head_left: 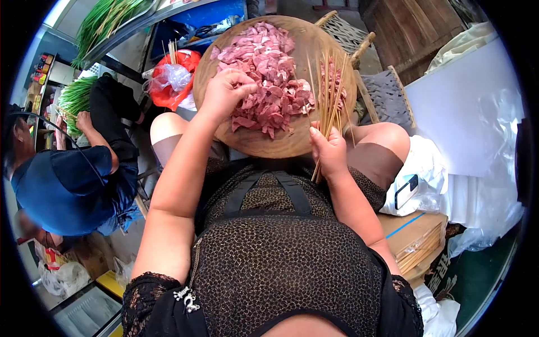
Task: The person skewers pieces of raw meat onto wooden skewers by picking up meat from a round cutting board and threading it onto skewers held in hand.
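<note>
A round wooden board (255, 147) bears a large heap of sliced raw meat (266, 62). My left hand (227, 92) is at the heap's left edge, its thumb and fingers pinched together over the meat; what they hold, if anything, is hidden. At the board's lower right, my right hand (330, 149) is closed round a bundle of thin wooden skewers (325, 106) that fan upward. Behind the bundle, several skewers carrying meat (337, 81) lie on the right of the board.
A red bag (188, 84) with skewers stands left of the board. Farther left sits another person (62, 180) near green vegetables (78, 98). Woven chairs (387, 92) are at right. A phone (406, 191) lies on white plastic above a cardboard box (412, 233).
</note>
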`<state>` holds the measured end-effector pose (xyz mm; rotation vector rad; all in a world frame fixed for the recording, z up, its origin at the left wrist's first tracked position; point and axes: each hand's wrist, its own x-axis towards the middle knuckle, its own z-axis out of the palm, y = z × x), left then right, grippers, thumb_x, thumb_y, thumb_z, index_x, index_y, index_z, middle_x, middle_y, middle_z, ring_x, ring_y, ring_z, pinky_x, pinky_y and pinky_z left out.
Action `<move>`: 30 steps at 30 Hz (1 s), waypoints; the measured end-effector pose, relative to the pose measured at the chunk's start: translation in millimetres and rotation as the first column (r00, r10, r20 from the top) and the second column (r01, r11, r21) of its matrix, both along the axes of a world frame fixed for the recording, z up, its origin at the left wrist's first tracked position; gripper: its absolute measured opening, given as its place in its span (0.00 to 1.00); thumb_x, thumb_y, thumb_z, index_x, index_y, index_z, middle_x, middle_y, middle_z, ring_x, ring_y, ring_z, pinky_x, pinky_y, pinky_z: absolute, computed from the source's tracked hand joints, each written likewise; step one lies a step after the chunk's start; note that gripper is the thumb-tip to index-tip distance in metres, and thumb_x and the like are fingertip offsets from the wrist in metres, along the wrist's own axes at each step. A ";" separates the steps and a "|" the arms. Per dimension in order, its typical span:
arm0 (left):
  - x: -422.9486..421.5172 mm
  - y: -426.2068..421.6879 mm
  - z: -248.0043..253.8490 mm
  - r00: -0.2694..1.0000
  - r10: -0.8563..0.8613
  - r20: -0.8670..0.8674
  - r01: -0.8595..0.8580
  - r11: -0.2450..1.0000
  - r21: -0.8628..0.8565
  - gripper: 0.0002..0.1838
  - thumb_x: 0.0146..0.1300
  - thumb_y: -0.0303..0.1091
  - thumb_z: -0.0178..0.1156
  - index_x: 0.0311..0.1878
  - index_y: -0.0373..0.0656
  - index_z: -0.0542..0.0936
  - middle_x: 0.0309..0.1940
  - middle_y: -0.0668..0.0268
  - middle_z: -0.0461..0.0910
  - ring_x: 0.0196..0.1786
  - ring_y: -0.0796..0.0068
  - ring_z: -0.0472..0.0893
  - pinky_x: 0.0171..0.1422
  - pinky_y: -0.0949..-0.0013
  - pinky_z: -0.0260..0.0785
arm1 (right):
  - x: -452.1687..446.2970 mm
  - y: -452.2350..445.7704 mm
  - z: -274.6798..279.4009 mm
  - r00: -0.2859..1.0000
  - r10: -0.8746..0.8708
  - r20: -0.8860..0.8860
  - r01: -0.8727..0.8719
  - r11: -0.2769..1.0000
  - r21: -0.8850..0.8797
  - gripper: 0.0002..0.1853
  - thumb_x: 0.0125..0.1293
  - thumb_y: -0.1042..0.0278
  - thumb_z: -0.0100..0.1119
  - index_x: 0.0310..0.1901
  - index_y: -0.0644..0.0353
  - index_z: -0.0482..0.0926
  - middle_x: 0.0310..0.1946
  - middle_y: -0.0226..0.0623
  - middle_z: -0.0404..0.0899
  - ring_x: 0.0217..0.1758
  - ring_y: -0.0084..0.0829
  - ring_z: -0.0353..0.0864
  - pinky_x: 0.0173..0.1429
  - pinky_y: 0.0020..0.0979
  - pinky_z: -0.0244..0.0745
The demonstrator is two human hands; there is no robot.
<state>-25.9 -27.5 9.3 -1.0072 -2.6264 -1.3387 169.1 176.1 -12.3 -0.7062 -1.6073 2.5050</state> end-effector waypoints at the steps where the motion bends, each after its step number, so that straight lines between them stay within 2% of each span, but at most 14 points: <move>1: -0.3 0.1 0.3 1.000 0.002 0.000 -0.002 1.000 -0.002 0.07 0.51 0.32 0.65 0.34 0.44 0.80 0.32 0.67 0.79 0.37 0.71 0.77 0.43 0.70 0.69 | -0.1 -0.5 -1.0 1.000 0.027 -0.003 -0.027 1.000 -0.009 0.10 0.63 0.67 0.56 0.43 0.60 0.73 0.22 0.25 0.71 0.14 0.13 0.62 0.17 0.16 0.56; 2: -0.6 1.4 0.4 0.939 0.041 0.342 -0.126 0.965 0.231 0.07 0.54 0.34 0.63 0.35 0.43 0.80 0.33 0.67 0.80 0.36 0.73 0.77 0.42 0.73 0.69 | -0.1 -1.4 -1.5 1.000 0.030 -0.002 -0.030 1.000 -0.011 0.10 0.63 0.67 0.56 0.43 0.60 0.73 0.22 0.25 0.71 0.14 0.13 0.62 0.17 0.16 0.56; 3: -0.5 2.9 2.0 0.768 -0.014 0.640 -0.312 0.865 0.394 0.08 0.58 0.35 0.62 0.36 0.41 0.79 0.34 0.67 0.80 0.35 0.75 0.77 0.41 0.76 0.69 | 0.0 -2.1 -1.8 0.997 0.081 0.011 -0.081 0.997 -0.004 0.10 0.62 0.67 0.56 0.44 0.60 0.73 0.21 0.24 0.70 0.14 0.13 0.62 0.17 0.16 0.56; 4: -0.5 3.8 4.4 0.696 -0.053 0.716 -0.375 0.824 0.425 0.09 0.63 0.34 0.55 0.43 0.39 0.75 0.35 0.64 0.79 0.36 0.72 0.79 0.42 0.74 0.72 | 0.1 -2.5 -1.9 0.991 0.131 0.024 -0.131 0.991 0.003 0.10 0.62 0.67 0.56 0.44 0.60 0.73 0.20 0.24 0.70 0.14 0.13 0.62 0.17 0.16 0.56; 5: 1.3 4.8 6.6 0.697 -0.052 0.715 -0.375 0.824 0.425 0.09 0.63 0.34 0.55 0.43 0.39 0.75 0.35 0.64 0.79 0.36 0.72 0.79 0.42 0.74 0.72 | 0.2 -3.2 -2.3 0.991 0.132 0.023 -0.132 0.991 0.003 0.10 0.62 0.67 0.56 0.44 0.60 0.73 0.20 0.24 0.70 0.14 0.13 0.62 0.17 0.16 0.56; 7: 6.5 7.7 11.8 0.552 -0.251 0.795 -0.455 0.709 0.539 0.10 0.65 0.30 0.50 0.48 0.40 0.71 0.37 0.60 0.79 0.39 0.67 0.81 0.45 0.68 0.76 | 0.8 -5.4 -2.6 0.976 0.216 0.016 -0.216 0.976 0.030 0.10 0.62 0.67 0.56 0.43 0.61 0.74 0.19 0.22 0.69 0.14 0.13 0.61 0.17 0.16 0.56; 8: 6.7 8.8 13.0 0.524 -0.276 0.806 -0.459 0.705 0.541 0.12 0.66 0.26 0.46 0.51 0.40 0.68 0.39 0.58 0.78 0.42 0.63 0.81 0.46 0.64 0.77 | 0.7 -7.1 -0.6 0.975 0.218 0.032 -0.219 0.974 0.054 0.10 0.62 0.67 0.56 0.43 0.61 0.75 0.18 0.21 0.68 0.14 0.13 0.61 0.17 0.17 0.56; 11: 2.1 7.7 -3.5 0.514 -0.352 0.782 -0.451 0.665 0.595 0.13 0.63 0.22 0.46 0.52 0.40 0.68 0.41 0.57 0.77 0.43 0.63 0.80 0.46 0.65 0.77 | 0.2 -8.5 -2.5 0.976 0.213 0.052 -0.217 0.973 0.074 0.10 0.62 0.67 0.56 0.43 0.61 0.75 0.18 0.20 0.68 0.14 0.13 0.61 0.17 0.17 0.56; 14: 12.2 13.8 7.7 0.518 -0.368 0.772 -0.471 0.631 0.617 0.17 0.60 0.19 0.47 0.54 0.39 0.66 0.44 0.55 0.76 0.45 0.62 0.79 0.49 0.65 0.76 | -0.2 -8.2 -3.8 0.977 0.209 0.030 -0.210 0.976 0.059 0.10 0.62 0.67 0.56 0.43 0.61 0.75 0.18 0.21 0.68 0.13 0.13 0.61 0.17 0.17 0.56; 17: 13.3 13.9 4.0 0.546 -0.358 0.757 -0.433 0.653 0.621 0.20 0.61 0.19 0.45 0.59 0.36 0.64 0.51 0.53 0.73 0.50 0.62 0.77 0.55 0.64 0.72 | -0.7 -8.3 -4.8 0.980 0.198 0.017 -0.199 0.978 0.059 0.10 0.62 0.67 0.56 0.42 0.61 0.75 0.18 0.21 0.68 0.13 0.13 0.61 0.17 0.17 0.55; 21: 14.0 13.2 8.3 0.532 -0.372 0.761 -0.430 0.655 0.621 0.20 0.62 0.20 0.47 0.58 0.37 0.65 0.49 0.56 0.74 0.52 0.64 0.76 0.56 0.65 0.71 | -0.8 -8.6 -2.8 0.982 0.186 0.025 -0.188 0.980 0.063 0.09 0.62 0.67 0.56 0.42 0.61 0.74 0.18 0.21 0.68 0.13 0.13 0.60 0.17 0.17 0.55; 24: 14.2 15.3 9.3 0.559 -0.338 0.757 -0.408 0.683 0.605 0.18 0.63 0.23 0.50 0.57 0.39 0.67 0.48 0.61 0.76 0.52 0.71 0.75 0.53 0.70 0.70 | -0.4 -8.1 -2.9 0.983 0.179 0.034 -0.181 0.982 0.057 0.09 0.62 0.67 0.56 0.42 0.60 0.74 0.18 0.21 0.68 0.13 0.13 0.60 0.16 0.17 0.55; 26: 10.2 17.5 1.4 0.734 -0.160 0.659 -0.311 0.784 0.537 0.15 0.62 0.28 0.55 0.53 0.39 0.72 0.43 0.67 0.78 0.42 0.79 0.77 0.49 0.76 0.69 | 0.0 -7.3 -3.5 0.985 0.172 0.034 -0.173 0.984 0.048 0.09 0.62 0.68 0.56 0.42 0.60 0.74 0.18 0.21 0.68 0.13 0.13 0.60 0.17 0.17 0.55; 30: 6.5 17.9 3.5 0.816 0.024 0.578 -0.320 0.851 0.416 0.12 0.61 0.31 0.57 0.47 0.39 0.77 0.38 0.70 0.79 0.39 0.84 0.75 0.47 0.79 0.67 | 0.4 -7.2 -1.6 0.985 0.168 0.032 -0.169 0.985 0.042 0.09 0.62 0.67 0.56 0.42 0.60 0.74 0.18 0.20 0.68 0.13 0.13 0.60 0.17 0.17 0.55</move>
